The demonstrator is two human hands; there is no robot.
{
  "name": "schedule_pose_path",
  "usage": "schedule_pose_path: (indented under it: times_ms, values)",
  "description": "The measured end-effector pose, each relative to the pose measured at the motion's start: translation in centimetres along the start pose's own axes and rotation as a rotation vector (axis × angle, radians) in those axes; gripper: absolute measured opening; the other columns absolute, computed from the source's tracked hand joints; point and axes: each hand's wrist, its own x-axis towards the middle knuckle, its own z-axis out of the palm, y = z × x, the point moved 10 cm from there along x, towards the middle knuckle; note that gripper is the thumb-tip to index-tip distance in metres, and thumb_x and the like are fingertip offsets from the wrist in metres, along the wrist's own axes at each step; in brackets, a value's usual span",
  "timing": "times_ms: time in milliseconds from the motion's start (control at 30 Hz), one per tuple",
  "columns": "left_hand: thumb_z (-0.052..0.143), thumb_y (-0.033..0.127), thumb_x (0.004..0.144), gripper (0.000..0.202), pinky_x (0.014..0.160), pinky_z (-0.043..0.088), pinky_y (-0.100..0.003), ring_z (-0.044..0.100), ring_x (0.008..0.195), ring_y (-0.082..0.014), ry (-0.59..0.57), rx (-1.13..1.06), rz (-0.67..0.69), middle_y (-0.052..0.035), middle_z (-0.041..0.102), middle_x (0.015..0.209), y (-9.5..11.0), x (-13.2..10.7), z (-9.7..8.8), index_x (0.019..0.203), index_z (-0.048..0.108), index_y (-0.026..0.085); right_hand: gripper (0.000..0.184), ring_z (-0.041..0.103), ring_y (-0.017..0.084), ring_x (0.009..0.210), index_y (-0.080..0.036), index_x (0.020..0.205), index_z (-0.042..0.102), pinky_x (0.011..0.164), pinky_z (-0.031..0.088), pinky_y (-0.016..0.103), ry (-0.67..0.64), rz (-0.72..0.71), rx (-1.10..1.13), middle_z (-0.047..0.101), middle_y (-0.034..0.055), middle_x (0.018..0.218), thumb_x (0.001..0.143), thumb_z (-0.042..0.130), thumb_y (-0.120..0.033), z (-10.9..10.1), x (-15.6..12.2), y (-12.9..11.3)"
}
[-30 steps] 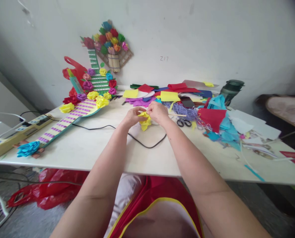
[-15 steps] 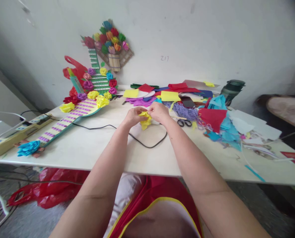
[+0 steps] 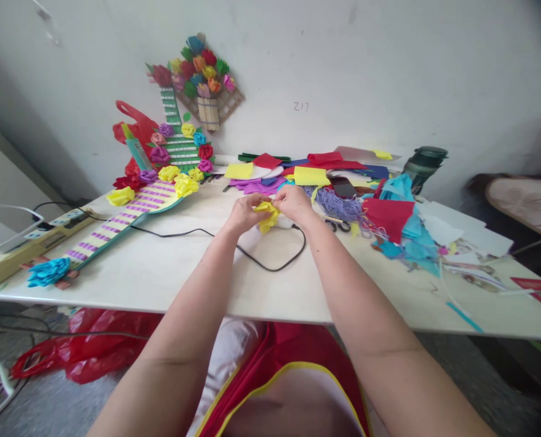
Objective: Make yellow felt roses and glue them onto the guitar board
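Note:
Above the middle of the table, a crumpled yellow paper flower (image 3: 267,220) is between my two hands. My left hand (image 3: 247,212) grips it from the left, fingers bent around its edge. My right hand (image 3: 294,203) pinches at its upper right side with thumb and finger close together. The fingertips partly cover the flower. Just right of my right hand lie black-handled scissors (image 3: 337,225), partly hidden behind the wrist. A black cable (image 3: 270,269) loops on the table below the hands.
On the left lies a guitar-shaped craft (image 3: 129,218) with paper flowers, beside a power strip (image 3: 47,240). Coloured paper sheets (image 3: 311,176) and purple shredded strands (image 3: 334,203) sit behind. Blue and red scraps (image 3: 407,224) and a dark green bottle (image 3: 425,168) are at the right.
The yellow flower has turned slightly between my fingers, and its lower tip hangs a little higher. Both hands stay in nearly the same place; the whole view has shifted slightly.

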Motion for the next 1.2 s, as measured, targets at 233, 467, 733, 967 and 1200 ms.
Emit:
schedule_pose_path:
  times_ms: [233, 467, 733, 967, 1200]
  values:
    - [0.080, 0.029, 0.056, 0.051, 0.075, 0.051, -0.030, 0.064, 0.081, -0.0182, -0.029, -0.166, -0.090, -0.0010, 0.066, 0.081, -0.7, -0.2, 0.2, 0.104, 0.067, 0.016, 0.008, 0.066, 0.019, 0.093, -0.020, 0.076, 0.072, 0.078, 0.047, 0.028, 0.027, -0.044, 0.022, 0.075, 0.0036, 0.099, 0.075, 0.064, -0.017, -0.1, 0.1, -0.3]
    - [0.089, 0.028, 0.049, 0.069, 0.075, 0.052, -0.031, 0.065, 0.076, -0.0167, -0.072, -0.359, -0.238, -0.0021, 0.065, 0.083, -1.8, -0.5, 0.9, 0.112, 0.065, 0.014, 0.012, 0.066, 0.020, 0.093, -0.021, 0.076, 0.073, 0.077, 0.048, 0.029, 0.013, -0.041, -0.007, 0.074, 0.0043, 0.102, 0.074, 0.063, -0.014, 0.0, 0.0, -0.4]
    - [0.093, 0.030, 0.045, 0.058, 0.073, 0.050, -0.030, 0.063, 0.071, -0.0142, -0.147, -0.533, -0.265, -0.0022, 0.069, 0.079, -1.3, -0.8, 1.7, 0.094, 0.069, 0.013, 0.013, 0.066, 0.019, 0.091, -0.020, 0.078, 0.073, 0.076, 0.048, 0.028, 0.007, -0.034, -0.022, 0.075, 0.0037, 0.100, 0.073, 0.063, -0.015, -0.2, -0.3, -0.7]
    - [0.080, 0.053, 0.060, 0.048, 0.080, 0.046, -0.032, 0.064, 0.086, -0.0210, -0.085, -0.523, -0.259, -0.0051, 0.071, 0.083, -1.8, -0.7, 0.8, 0.090, 0.073, 0.015, 0.012, 0.066, 0.019, 0.093, -0.020, 0.077, 0.074, 0.076, 0.046, 0.028, 0.013, -0.070, -0.010, 0.075, 0.0027, 0.102, 0.074, 0.063, -0.016, -0.3, -0.3, -0.8]
    - [0.073, 0.058, 0.063, 0.043, 0.074, 0.045, -0.031, 0.063, 0.079, -0.0203, -0.047, -0.504, -0.363, -0.0052, 0.067, 0.069, -4.0, -0.5, 0.7, 0.068, 0.067, 0.016, 0.013, 0.065, 0.018, 0.091, -0.020, 0.067, 0.071, 0.075, 0.046, 0.027, 0.015, -0.202, 0.048, 0.075, 0.0022, 0.102, 0.073, 0.062, -0.013, -0.1, -0.6, -2.2]
